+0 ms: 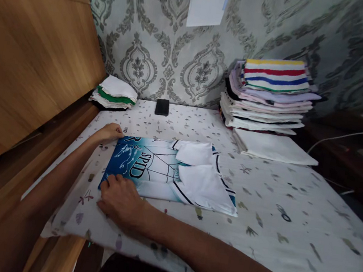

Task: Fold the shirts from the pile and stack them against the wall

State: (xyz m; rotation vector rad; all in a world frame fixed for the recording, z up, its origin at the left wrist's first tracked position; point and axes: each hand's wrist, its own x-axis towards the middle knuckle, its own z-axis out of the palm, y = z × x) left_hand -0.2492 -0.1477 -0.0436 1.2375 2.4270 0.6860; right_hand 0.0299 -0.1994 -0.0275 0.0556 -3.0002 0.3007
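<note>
A partly folded blue and white shirt (160, 162) with a web pattern and dark lettering lies flat on the patterned sheet. Its white sleeves (203, 182) are folded inward over the right part. At the far left corner, my left hand (110, 132) has its fingers closed on the shirt's edge. My right hand (121, 197) is closed at the near left corner, fingers curled over the cloth. The fingertips of both hands are partly hidden.
Folded clothes (265, 98) form a tall stack at the back right, with a folded white cloth (275, 147) before it. A smaller clothes pile (116, 93) and a black wallet-like object (162, 107) sit at the back. A wooden panel (33, 50) rises at left.
</note>
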